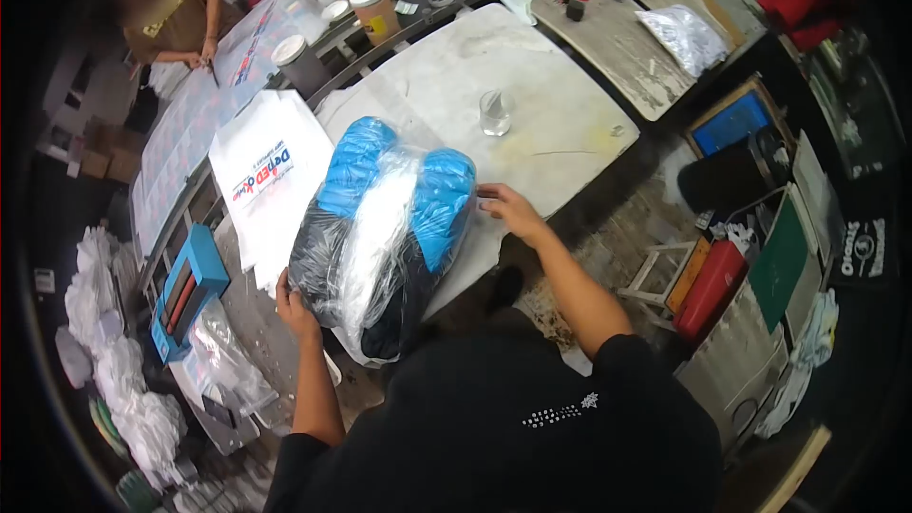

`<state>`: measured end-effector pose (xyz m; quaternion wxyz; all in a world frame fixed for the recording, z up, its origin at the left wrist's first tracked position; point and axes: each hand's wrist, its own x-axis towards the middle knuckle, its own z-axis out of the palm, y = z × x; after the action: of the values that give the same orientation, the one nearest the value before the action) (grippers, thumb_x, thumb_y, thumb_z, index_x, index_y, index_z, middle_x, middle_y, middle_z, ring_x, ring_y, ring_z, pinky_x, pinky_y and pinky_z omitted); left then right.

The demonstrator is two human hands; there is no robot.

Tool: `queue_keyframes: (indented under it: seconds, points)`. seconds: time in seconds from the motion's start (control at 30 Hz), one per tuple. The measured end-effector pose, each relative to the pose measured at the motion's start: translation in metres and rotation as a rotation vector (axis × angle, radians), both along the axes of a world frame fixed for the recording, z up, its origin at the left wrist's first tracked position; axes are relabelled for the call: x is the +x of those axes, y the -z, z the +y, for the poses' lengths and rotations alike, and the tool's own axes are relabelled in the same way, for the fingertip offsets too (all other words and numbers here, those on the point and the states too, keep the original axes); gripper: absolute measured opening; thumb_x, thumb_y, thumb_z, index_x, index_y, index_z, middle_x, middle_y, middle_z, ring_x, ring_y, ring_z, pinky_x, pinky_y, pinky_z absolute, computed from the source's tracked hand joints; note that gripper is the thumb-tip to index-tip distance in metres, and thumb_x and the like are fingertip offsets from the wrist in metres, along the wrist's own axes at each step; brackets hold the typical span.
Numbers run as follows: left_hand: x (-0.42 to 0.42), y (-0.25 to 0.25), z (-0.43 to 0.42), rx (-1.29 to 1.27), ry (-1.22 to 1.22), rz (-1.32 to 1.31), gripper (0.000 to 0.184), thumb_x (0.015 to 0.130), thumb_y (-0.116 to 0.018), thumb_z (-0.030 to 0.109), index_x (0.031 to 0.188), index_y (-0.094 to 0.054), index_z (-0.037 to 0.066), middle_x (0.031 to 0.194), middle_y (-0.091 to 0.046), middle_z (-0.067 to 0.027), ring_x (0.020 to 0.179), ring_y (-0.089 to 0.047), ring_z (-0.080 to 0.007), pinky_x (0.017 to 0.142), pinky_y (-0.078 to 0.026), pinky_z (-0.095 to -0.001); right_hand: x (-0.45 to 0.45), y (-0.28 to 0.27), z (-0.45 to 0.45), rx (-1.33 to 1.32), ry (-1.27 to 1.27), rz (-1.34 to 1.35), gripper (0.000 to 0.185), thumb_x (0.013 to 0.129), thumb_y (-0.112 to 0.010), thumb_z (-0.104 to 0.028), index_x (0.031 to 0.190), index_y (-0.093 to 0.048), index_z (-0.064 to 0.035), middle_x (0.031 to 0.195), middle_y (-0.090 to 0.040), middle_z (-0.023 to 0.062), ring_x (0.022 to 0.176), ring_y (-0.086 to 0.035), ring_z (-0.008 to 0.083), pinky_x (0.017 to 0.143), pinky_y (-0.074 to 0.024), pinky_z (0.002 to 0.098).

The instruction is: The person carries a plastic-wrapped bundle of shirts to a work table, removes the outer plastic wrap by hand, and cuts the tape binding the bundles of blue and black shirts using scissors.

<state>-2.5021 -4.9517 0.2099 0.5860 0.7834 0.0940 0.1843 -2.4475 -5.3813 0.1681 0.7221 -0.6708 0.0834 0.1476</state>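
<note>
A large clear plastic bag [366, 228] packed with blue, white and black folded cloth lies at the near edge of the pale table [560, 85]. My left hand [297, 312] rests against its lower left side, fingers partly hidden by the bag's edge. At the bag's right side, beside the blue part, is my right hand [508, 211], its fingers spread and touching or nearly touching the plastic. White printed sheets or bags [266, 171] lie just left of the bundle. A clear cup [495, 114] stands beyond it on the table.
Across a long printed table [214, 100] at the upper left, a person [176, 14] works with both hands. Tubs [375, 14] line the rack at the back. A blue device [190, 292] sits left; a red case [712, 292] and step stool [658, 275] stand right.
</note>
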Motion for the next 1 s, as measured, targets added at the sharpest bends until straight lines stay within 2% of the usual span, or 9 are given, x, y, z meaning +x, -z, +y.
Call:
queue_keyframes:
  seconds: [0.07, 0.13, 0.3, 0.37, 0.43, 0.6, 0.63, 0.77, 1.0]
  points:
    - [-0.018, 0.006, -0.005, 0.111, -0.132, 0.105, 0.038, 0.089, -0.041, 0.008, 0.124, -0.047, -0.007, 0.125, -0.05, -0.0164, 0.114, -0.048, -0.0236, 0.099, -0.034, -0.034, 0.008, 0.03, -0.025, 0.06, 0.033, 0.019, 0.05, 0.078, -0.064, -0.013, 0.125, -0.048, -0.003, 0.117, -0.057, 0.0106, 0.099, -0.056, 0.0172, 0.081, -0.0456, 0.0296]
    - [-0.031, -0.006, -0.033, -0.107, -0.355, 0.071, 0.042, 0.093, -0.041, 0.014, 0.13, -0.039, -0.005, 0.133, -0.043, -0.017, 0.122, -0.041, -0.024, 0.103, -0.03, -0.0345, 0.027, 0.028, -0.048, -0.225, 0.351, 0.011, 0.057, 0.074, -0.069, -0.009, 0.125, -0.046, -0.0022, 0.115, -0.058, 0.0106, 0.097, -0.058, 0.0174, 0.081, -0.0468, 0.0302]
    - [-0.083, 0.028, -0.068, -0.183, -0.254, 0.076, 0.055, 0.095, -0.04, 0.021, 0.141, -0.02, -0.001, 0.141, -0.03, -0.0183, 0.127, -0.034, -0.0287, 0.107, -0.024, -0.0372, 0.097, 0.02, -0.065, -0.427, 0.436, -0.085, 0.081, 0.067, -0.078, -0.016, 0.134, -0.034, -0.0022, 0.121, -0.052, 0.0158, 0.106, -0.054, 0.0233, 0.088, -0.0457, 0.0339]
    - [-0.089, 0.038, -0.081, -0.672, -0.194, 0.006, 0.062, 0.095, -0.041, 0.022, 0.145, -0.009, 0.003, 0.144, -0.024, -0.0194, 0.128, -0.033, -0.0304, 0.106, -0.026, -0.0392, 0.118, 0.024, -0.06, -0.502, 0.427, -0.166, 0.089, 0.065, -0.081, -0.019, 0.136, -0.031, -0.0022, 0.125, -0.049, 0.0181, 0.11, -0.053, 0.0262, 0.091, -0.0446, 0.0353]
    - [-0.107, 0.068, -0.059, -0.681, -0.12, 0.032, 0.065, 0.095, -0.043, 0.024, 0.145, -0.008, 0.004, 0.144, -0.023, -0.0194, 0.128, -0.033, -0.0309, 0.106, -0.026, -0.0396, 0.144, 0.049, -0.058, -0.612, 0.38, -0.343, 0.096, 0.062, -0.083, -0.022, 0.138, -0.027, -0.0032, 0.134, -0.042, 0.0196, 0.12, -0.046, 0.0302, 0.095, -0.0421, 0.038]
    - [-0.083, 0.016, -0.083, -0.399, 0.021, 0.199, 0.083, 0.085, -0.059, 0.022, 0.146, -0.006, 0.004, 0.145, -0.023, -0.0176, 0.13, -0.031, -0.0313, 0.106, -0.026, -0.0391, 0.158, 0.027, -0.049, -0.642, 0.281, -0.285, 0.09, 0.059, -0.085, -0.026, 0.131, -0.035, -0.0033, 0.128, -0.05, 0.0172, 0.116, -0.05, 0.0292, 0.096, -0.0414, 0.0358]
    - [-0.082, 0.005, -0.092, -0.531, -0.059, 0.242, 0.087, 0.08, -0.063, 0.017, 0.145, -0.007, 0.002, 0.147, -0.022, -0.017, 0.132, -0.028, -0.0295, 0.107, -0.023, -0.0379, 0.165, 0.025, -0.054, -0.641, 0.293, -0.307, 0.087, 0.059, -0.085, -0.026, 0.128, -0.037, -0.0033, 0.125, -0.052, 0.0162, 0.114, -0.052, 0.0287, 0.096, -0.0416, 0.0356]
    - [-0.072, 0.016, -0.121, -0.278, -0.068, 0.26, 0.09, 0.077, -0.065, 0.018, 0.145, -0.01, 0.0, 0.149, -0.018, -0.0154, 0.137, -0.02, -0.0274, 0.11, -0.014, -0.0352, 0.233, -0.002, -0.09, -0.558, 0.365, -0.319, 0.079, 0.059, -0.084, -0.023, 0.123, -0.043, -0.0017, 0.119, -0.056, 0.018, 0.112, -0.053, 0.0324, 0.095, -0.0418, 0.0362]
    - [-0.03, 0.01, -0.133, -0.519, -0.206, 0.193, 0.089, 0.077, -0.064, 0.021, 0.145, -0.011, 0.0, 0.148, -0.021, -0.014, 0.135, -0.024, -0.0263, 0.11, -0.017, -0.0338, 0.398, 0.021, -0.151, -0.552, 0.33, -0.535, 0.074, 0.059, -0.082, -0.021, 0.12, -0.046, 0.0031, 0.115, -0.055, 0.0186, 0.111, -0.051, 0.0314, 0.096, -0.039, 0.0373]
